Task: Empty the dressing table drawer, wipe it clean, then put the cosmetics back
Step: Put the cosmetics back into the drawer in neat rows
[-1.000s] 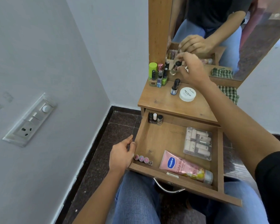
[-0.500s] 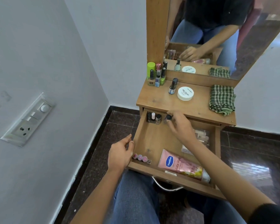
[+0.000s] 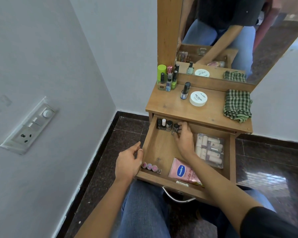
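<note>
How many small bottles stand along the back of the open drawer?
4: a black-capped one, a white-capped one and a dark one at back left, and a fourth gripped by the right hand. The hand may hide more.

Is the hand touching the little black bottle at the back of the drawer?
Touching. Head view: the right hand pinches the dark nail polish bottle by its cap in the drawer.

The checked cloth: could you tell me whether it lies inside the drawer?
No, the cloth lies folded on the tabletop, outside the open drawer.
</note>
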`<state>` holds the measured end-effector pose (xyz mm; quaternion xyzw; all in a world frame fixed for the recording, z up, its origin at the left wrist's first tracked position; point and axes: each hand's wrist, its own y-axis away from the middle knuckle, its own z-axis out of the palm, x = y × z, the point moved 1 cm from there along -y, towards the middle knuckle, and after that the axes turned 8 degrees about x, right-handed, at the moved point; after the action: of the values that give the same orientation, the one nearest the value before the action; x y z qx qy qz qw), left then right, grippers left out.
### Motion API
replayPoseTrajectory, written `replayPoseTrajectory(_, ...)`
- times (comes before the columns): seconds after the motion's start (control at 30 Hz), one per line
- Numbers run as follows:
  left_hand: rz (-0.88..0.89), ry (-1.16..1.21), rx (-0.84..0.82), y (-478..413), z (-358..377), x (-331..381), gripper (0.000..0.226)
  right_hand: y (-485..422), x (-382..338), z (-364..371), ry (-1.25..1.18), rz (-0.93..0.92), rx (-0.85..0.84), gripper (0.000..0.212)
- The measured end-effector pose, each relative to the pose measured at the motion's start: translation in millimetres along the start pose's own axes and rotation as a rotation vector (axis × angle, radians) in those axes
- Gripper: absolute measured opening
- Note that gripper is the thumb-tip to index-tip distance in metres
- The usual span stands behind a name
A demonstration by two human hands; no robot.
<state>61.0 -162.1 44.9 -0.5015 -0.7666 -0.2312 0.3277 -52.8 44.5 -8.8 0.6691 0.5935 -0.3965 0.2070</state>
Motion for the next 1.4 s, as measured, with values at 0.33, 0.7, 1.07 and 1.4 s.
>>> replayPoseTrajectory(0.33, -0.016, 0.009, 0.004, 1, 0, 1, 0.037, 4, -11, 12, -0.072, 0.072, 0.136, 0.026)
replayPoseTrajectory(0.7, -0.015, 0.002, 0.004, 0, 0, 1, 0.037, 6, -5, 2, -0.025, 0.028, 0.076, 0.031)
replayPoseTrajectory(1.07, -0.007, -0.005, 0.007, 0, -1, 3, 0.038, -58, -66, -73, 0.048, -0.598, 0.308, 0.016)
replayPoseTrajectory(1.4, -0.013, -0.009, 0.012, 0, -1, 3, 0.038, -177, -82, -94, 0.292, -0.391, -0.267, 0.053)
